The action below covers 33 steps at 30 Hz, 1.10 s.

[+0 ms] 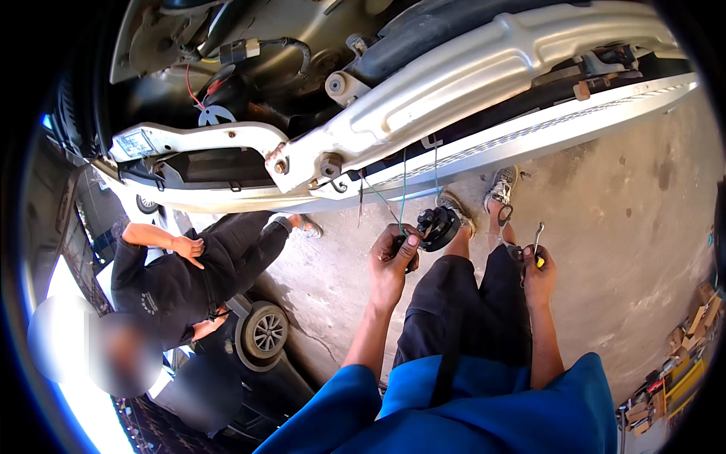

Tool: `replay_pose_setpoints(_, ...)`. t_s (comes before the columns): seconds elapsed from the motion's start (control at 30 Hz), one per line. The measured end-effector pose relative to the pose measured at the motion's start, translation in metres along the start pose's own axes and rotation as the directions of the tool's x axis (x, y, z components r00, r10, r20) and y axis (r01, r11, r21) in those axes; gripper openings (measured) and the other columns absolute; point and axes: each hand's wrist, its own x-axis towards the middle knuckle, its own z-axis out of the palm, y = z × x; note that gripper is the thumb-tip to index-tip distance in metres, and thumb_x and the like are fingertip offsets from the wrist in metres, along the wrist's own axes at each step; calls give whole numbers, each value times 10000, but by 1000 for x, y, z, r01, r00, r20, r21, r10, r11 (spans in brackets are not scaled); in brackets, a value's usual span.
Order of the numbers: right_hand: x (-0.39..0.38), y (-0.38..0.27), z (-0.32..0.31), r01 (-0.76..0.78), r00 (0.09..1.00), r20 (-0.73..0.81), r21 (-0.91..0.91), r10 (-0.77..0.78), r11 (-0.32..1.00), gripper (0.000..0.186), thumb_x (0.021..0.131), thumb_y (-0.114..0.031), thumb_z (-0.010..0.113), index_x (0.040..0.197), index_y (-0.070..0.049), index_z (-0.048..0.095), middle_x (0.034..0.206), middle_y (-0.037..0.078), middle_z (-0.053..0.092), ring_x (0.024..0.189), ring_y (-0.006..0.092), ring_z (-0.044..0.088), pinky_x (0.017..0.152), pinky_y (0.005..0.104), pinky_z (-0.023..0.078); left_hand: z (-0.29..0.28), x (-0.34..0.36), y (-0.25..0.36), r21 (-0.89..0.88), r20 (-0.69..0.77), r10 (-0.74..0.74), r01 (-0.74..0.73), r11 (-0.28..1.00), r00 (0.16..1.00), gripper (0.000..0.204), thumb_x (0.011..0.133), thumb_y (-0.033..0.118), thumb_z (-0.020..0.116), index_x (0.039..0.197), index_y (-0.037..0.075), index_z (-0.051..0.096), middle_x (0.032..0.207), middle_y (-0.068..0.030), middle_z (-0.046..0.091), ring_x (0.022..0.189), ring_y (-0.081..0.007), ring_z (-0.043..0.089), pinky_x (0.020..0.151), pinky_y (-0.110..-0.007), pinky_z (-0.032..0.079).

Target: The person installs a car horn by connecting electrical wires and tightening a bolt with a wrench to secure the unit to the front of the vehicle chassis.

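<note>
Below the silver metal beam [454,79]: black round part [437,228], green wire [404,181], blue shirt [499,412], apparently silver-and-yellow tool [538,237].

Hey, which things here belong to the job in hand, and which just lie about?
Seemingly in use:
- black round part in left hand
- metal tool, apparent scissors at right hand
- green wire

Just about:
- car wheel
- clutter pile at right

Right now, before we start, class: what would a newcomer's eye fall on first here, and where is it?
Probably the broad silvery metal beam, sweeping across the upper part of the view. Below it, near the middle, the left hand holds a round black part, while the right hand, farther right, holds a metal-tipped tool. At the left, another person in dark clothing also stands out.
</note>
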Motion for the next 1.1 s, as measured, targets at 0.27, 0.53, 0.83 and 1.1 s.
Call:
replay_pose_setpoints(0.27,-26,16,32,-27,994,103,-132,41,991,215,954,-234,648,925,-25,606,688,14,628,452,48,445,410,223,338,-13,22,-26,120,-59,79,-71,990,995,123,947,135,644,1001,25,630,766,7,577,582,-51,474,523,-208,377)
replay_pose_setpoints(0.53,-25,16,45,-16,996,85,-198,34,980,227,948,-239,656,918,-19,609,664,10,617,452,54,461,410,225,348,-9,49,-53,43,-17,140,-139,989,990,128,954,138,638,1030,36,624,799,12,586,582,-35,453,515,-200,373)
replay_pose_setpoints(0.83,-29,18,53,-50,992,104,-226,75,973,224,950,-239,653,912,-25,603,669,11,610,459,57,445,417,233,348,-19,49,-49,38,-20,106,-105,994,994,115,928,121,666,989,25,649,823,13,574,589,-41,468,515,-207,375)
replay_pose_setpoints(1.1,-14,10,58,-36,992,117,-171,57,985,201,960,-220,638,929,-25,605,727,14,640,490,54,450,442,225,355,-40,51,-43,250,-86,80,-57,967,993,192,925,203,685,1009,33,652,749,17,560,567,-52,452,505,-223,366)
